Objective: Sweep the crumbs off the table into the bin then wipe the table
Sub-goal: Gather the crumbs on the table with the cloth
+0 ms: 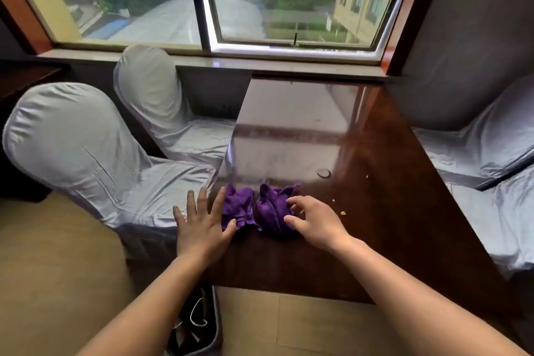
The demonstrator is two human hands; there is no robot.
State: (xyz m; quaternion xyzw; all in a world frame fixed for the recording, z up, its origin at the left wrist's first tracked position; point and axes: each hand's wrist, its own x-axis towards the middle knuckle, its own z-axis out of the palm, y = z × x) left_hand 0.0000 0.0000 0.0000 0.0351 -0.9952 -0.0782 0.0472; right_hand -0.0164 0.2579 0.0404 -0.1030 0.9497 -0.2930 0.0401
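Observation:
Two crumpled purple cloths lie side by side near the left front of the dark glossy table (pixel 375 225): the left cloth (pixel 238 208) and the right cloth (pixel 273 211). My left hand (pixel 202 225) is flat with fingers spread at the table's left edge, its thumb touching the left cloth. My right hand (pixel 312 221) hovers over the right cloth with fingers curled and apart, fingertips on it. A few small yellow crumbs (pixel 343 213) lie on the table to the right of my right hand. A dark bin (pixel 199 326) stands on the floor under the table's front left corner.
Grey-covered chairs stand on the left (pixel 86 153) and on the right (pixel 491 153) of the table. A window sill (pixel 260 62) runs along the far end. A small round ring (pixel 324 173) lies on the table beyond the cloths.

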